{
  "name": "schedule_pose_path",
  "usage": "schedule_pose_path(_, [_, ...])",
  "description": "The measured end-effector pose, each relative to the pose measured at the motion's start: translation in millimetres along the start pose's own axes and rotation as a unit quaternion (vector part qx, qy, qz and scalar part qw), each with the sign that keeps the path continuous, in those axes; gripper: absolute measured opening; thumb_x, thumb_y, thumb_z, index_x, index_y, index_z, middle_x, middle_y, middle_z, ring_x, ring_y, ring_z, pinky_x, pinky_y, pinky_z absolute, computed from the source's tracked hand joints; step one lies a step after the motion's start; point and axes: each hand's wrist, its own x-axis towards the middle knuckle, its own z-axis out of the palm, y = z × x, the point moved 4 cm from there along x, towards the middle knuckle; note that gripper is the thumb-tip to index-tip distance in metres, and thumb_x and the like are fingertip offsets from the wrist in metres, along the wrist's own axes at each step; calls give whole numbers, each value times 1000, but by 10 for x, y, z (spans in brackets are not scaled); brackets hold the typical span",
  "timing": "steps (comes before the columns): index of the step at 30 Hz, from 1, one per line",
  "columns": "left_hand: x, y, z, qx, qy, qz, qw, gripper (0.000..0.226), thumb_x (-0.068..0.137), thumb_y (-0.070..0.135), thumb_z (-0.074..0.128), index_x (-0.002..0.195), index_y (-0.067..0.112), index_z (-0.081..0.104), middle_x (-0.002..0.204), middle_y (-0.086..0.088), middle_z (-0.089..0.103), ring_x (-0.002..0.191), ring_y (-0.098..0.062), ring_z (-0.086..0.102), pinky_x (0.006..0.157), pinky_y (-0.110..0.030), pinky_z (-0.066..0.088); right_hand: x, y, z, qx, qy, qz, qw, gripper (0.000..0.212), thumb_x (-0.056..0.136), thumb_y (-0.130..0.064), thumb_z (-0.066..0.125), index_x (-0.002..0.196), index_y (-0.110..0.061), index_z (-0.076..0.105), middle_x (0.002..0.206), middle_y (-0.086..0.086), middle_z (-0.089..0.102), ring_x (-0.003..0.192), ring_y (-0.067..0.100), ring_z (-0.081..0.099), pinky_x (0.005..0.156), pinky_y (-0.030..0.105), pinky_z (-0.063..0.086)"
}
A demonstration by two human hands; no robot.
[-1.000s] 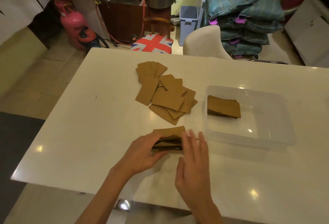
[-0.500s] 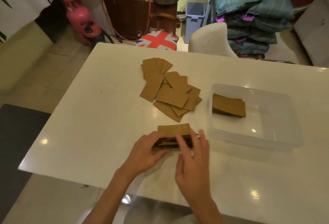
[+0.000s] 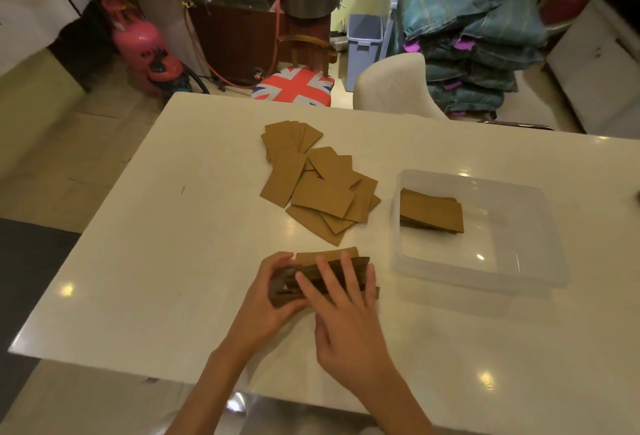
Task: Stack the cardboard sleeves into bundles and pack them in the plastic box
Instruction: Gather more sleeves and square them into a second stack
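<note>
While the left hand grips the bundle — right fingers press.

No readable text: only a Union Jack pattern on the stool seat, illegible dark marks on the pink gas cylinder.

At left, wide bare table stretch. Across centre, loose sleeves sprawl. At right, plastic box (walls raised); bundle fills its far-left corner, rest of floor open. Narrow lane between sleeves and box.
</note>
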Motion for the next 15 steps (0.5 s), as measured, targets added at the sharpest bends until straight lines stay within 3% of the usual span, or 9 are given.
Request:
schedule_pose_path(2, [10,-42,15,82,2,-2,997,52,79,48,71,123,52,44,124,29,52,118,-5,52,101,-33,46,105,180,-80,29,10,32,999,68,90,-30,47,153,-35,21,164,-2,7,151,28,-10,119,58,-1])
schedule_pose_path(4, [87,-29,10,153,9,0,988,57,75,55,69,125,54,40,135,29,42,127,-3,42,109,-34,38,241,374,-87,25,-35,78,996,72,94,-42,48,154,-37,9,164,-2,-2,150,30,-14,121,53,0])
schedule_pose_path(6, [220,-11,33,198,-28,-31,979,76,72,49,76,137,36,39,144,14,35,133,-13,34,112,-35,33,357,497,-47,33,-95,106,989,80,91,-44,58,152,-38,8,163,0,0,149,34,-1,121,48,14])
schedule_pose_path(8, [369,28,17,219,-83,-117,965,87,70,39,83,143,27,36,142,2,32,130,-20,34,111,-37,35,444,527,-35,56,-111,121,985,82,86,-38,67,150,-36,16,159,1,13,143,31,17,115,44,28])
schedule_pose_path(11, [579,194,-3,321,-145,-94,931,64,69,40,83,118,26,44,123,1,41,115,-20,37,96,-35,38,502,551,-37,78,-101,129,983,82,82,-34,72,147,-33,22,150,-1,25,133,26,28,110,39,35])
schedule_pose_path(13, [589,245,-1,295,-152,-64,941,54,71,40,82,105,29,41,110,4,42,104,-18,42,83,-30,40,479,583,-56,101,-66,129,984,82,80,-33,75,145,-36,25,147,-4,26,129,24,32,108,38,38])
schedule_pose_path(15, [474,251,34,172,-143,-41,974,49,79,32,79,110,31,41,107,4,44,95,-14,50,77,-23,47,381,603,-70,154,-8,122,981,84,79,-26,78,143,-42,25,143,-8,24,126,18,33,107,31,39])
